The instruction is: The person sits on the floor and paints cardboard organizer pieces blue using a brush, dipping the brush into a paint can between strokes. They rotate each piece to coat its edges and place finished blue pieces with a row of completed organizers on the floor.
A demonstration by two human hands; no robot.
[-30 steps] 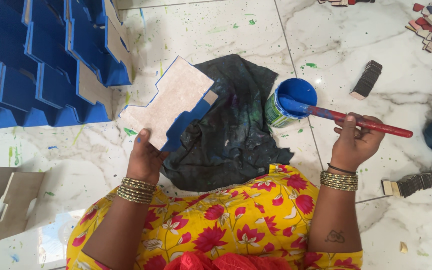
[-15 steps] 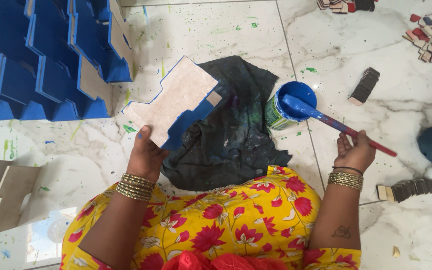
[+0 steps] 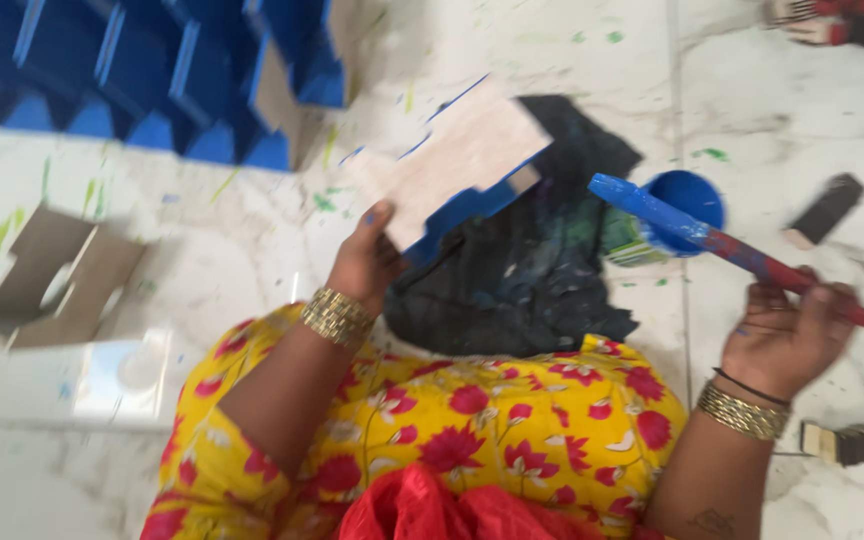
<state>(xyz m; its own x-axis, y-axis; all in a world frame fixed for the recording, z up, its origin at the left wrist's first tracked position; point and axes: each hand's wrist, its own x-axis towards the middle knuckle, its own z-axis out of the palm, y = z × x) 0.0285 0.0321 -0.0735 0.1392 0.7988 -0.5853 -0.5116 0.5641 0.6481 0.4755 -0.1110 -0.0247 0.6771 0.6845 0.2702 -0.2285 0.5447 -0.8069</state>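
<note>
The left hand [image 3: 364,262] grips the cardboard piece [image 3: 449,160] at its lower corner; its long axis runs toward two o'clock. The right hand [image 3: 787,335], closed on the brush [image 3: 742,250], is at four o'clock, bristles pointing ten o'clock toward it

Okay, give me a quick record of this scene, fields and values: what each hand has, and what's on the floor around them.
left hand: holds a flat cardboard piece, bare face up, blue on its edges
right hand: grips a paintbrush with a red handle and a blue-loaded tip
paint tin: open, blue paint, beside the brush tip
dark cloth: stained, spread under the cardboard piece
blue painted pieces: stacked top left
unpainted cardboard: lying at left
floor: white marble tile, paint-flecked
</note>
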